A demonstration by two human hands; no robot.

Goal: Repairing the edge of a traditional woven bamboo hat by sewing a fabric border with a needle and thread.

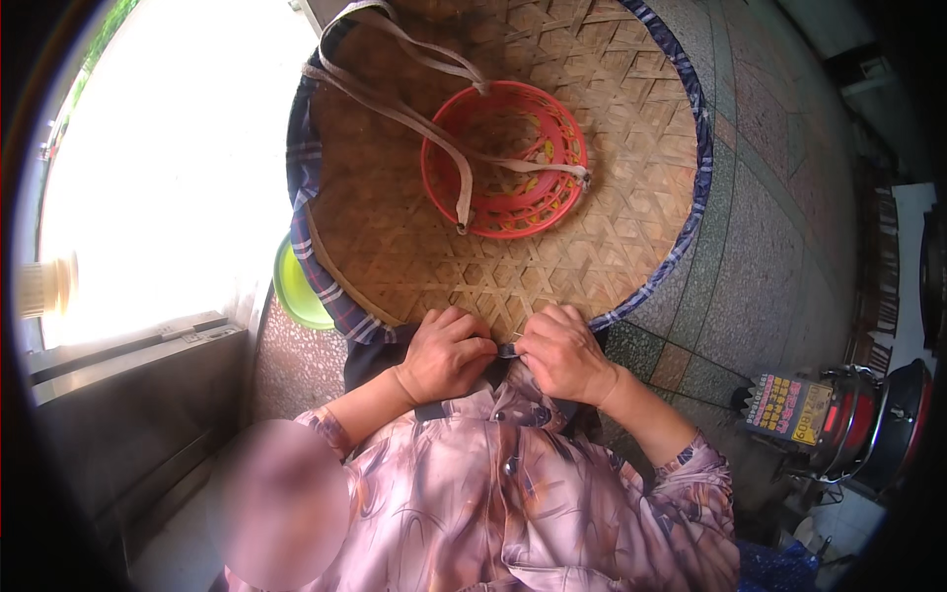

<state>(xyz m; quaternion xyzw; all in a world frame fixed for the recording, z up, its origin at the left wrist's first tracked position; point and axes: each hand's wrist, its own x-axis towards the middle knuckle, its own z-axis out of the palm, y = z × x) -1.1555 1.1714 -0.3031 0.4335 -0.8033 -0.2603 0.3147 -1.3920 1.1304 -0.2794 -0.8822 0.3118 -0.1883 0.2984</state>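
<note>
A large round woven bamboo tray lies in front of me, its near rim at my lap. Dark blue plaid cloth edging wraps its rim. My left hand is closed, its thumb and fingers pinching the edging at the near rim. Just to its right, my right hand is also closed on the edging. A short dark bit of cloth shows between the two thumbs. A thin pale sliver sticks out by the right fingertips; too small to tell what it is.
On the tray sits a red plastic basket with pale cloth straps draped over it. A green basin stands on the floor left of the tray. At the right are a red and black round appliance and a printed card.
</note>
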